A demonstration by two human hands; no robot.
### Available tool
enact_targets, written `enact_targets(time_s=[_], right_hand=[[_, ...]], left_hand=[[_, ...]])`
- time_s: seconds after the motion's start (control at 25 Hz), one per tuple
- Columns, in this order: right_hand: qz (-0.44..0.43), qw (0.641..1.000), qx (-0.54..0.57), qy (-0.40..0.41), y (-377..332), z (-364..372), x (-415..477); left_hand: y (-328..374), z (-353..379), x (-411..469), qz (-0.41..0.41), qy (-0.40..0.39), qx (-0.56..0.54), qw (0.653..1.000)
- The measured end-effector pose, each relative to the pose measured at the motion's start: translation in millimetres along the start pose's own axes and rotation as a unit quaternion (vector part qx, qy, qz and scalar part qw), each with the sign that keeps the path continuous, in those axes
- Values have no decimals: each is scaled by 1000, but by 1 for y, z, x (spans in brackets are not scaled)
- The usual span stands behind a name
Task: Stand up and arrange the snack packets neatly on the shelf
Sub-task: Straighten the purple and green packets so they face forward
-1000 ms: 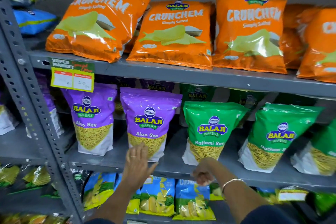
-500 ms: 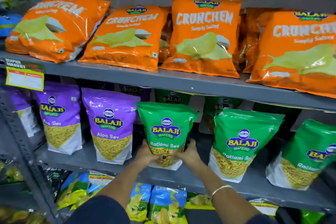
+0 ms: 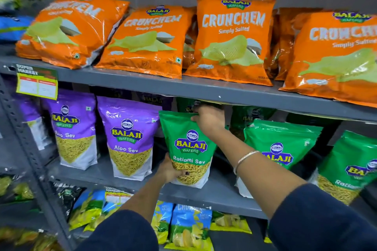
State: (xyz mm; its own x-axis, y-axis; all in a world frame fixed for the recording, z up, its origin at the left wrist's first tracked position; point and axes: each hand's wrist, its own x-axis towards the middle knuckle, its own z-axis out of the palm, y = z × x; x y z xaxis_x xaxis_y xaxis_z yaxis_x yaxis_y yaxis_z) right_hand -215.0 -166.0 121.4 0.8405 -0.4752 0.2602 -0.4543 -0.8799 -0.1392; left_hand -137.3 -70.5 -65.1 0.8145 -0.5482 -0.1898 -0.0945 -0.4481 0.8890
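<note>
A green Ratlami Sev packet (image 3: 188, 144) stands upright on the middle shelf (image 3: 216, 193), between a purple Aloo Sev packet (image 3: 128, 138) and another green packet (image 3: 281, 144). My left hand (image 3: 170, 170) grips its lower left corner. My right hand (image 3: 209, 121) pinches its top right edge, just under the upper shelf. A second purple Aloo Sev packet (image 3: 73, 130) stands further left, and a third green packet (image 3: 350, 167) stands at the far right.
Orange Crunchem packets (image 3: 232, 40) lean along the upper shelf (image 3: 183, 89). More green and purple packets stand in the row behind. Blue and yellow packets (image 3: 189, 228) lie on the shelf below. A price tag (image 3: 36, 81) hangs at left beside the perforated upright (image 3: 28, 149).
My right hand rose from the green packet's bottom to its top edge. My left hand stayed at its lower left corner. The view tilted slightly.
</note>
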Motion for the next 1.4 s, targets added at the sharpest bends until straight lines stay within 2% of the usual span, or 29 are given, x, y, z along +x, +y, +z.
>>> enact_targets(time_s=[0.08,0.16,0.2,0.24,0.28,0.32,0.36,0.4,0.44,0.48,0.52,0.56,0.6,0.68,0.76,0.84,0.92,0.96,1.0,1.04,1.08,1.12,1.16,1.2,1.28,1.4], right_hand=[[-14,997,-20,74,4,2,-9],[-140,962,-66,225,12,16,-22],[-206,941,-86,256,19,24,-33],[-255,932,-102,236,30,36,-45],[-258,952,-103,130,43,45,-60],[-214,971,-104,-5,57,51,-74],[-130,976,-110,-139,73,55,-87],[-38,959,-120,-253,96,58,-99],[54,929,-118,-348,123,59,-108],[121,900,-116,-402,151,62,-114],[169,892,-115,-404,181,66,-118],[206,901,-106,-366,210,70,-121],[248,919,-58,-300,235,74,-121],[275,932,152,-178,267,82,-114],[256,891,355,-123,275,90,-107],[210,838,487,-131,271,94,-103],[168,797,572,-97,265,93,-102],[168,791,588,-39,260,84,-100],[168,795,581,50,257,72,-95],[169,822,524,147,254,52,-88],[159,875,403,217,252,31,-80],[139,934,249,217,248,10,-72],[106,972,122,169,244,-7,-62],[77,989,62,106,238,-21,-56],[52,997,43,30,229,-32,-51],[64,994,75,53,228,-36,-52]], left_hand=[[0,0,2,-8,-18,21,1000],[6,0,-1,-61,-56,128,988],[7,-2,-1,-108,-86,207,968],[12,-5,-5,-165,-139,285,934],[20,-4,-9,-221,-197,321,900],[30,-2,-16,-273,-258,326,868],[36,7,-20,-281,-296,320,855],[46,21,-24,-254,-325,315,855],[57,38,-28,-201,-320,310,872],[63,56,-29,-127,-293,307,897],[70,75,-30,-52,-242,286,926],[79,93,-31,7,-191,248,950],[86,110,-30,28,-174,199,964],[92,141,-26,43,-177,109,977],[90,164,-18,40,-152,48,986],[87,181,-16,40,-99,-4,994],[87,187,-15,29,-47,-26,998],[88,187,-16,25,-37,-28,999],[85,189,-14,26,-37,-33,998],[81,191,-8,30,-38,-35,998],[78,193,-3,33,-39,-33,998],[74,194,1,34,-40,-30,998],[74,194,2,30,-37,-29,998],[78,191,-2,28,-35,-31,999],[78,192,-2,28,-28,-20,999],[82,190,-10,31,-34,-15,999]])
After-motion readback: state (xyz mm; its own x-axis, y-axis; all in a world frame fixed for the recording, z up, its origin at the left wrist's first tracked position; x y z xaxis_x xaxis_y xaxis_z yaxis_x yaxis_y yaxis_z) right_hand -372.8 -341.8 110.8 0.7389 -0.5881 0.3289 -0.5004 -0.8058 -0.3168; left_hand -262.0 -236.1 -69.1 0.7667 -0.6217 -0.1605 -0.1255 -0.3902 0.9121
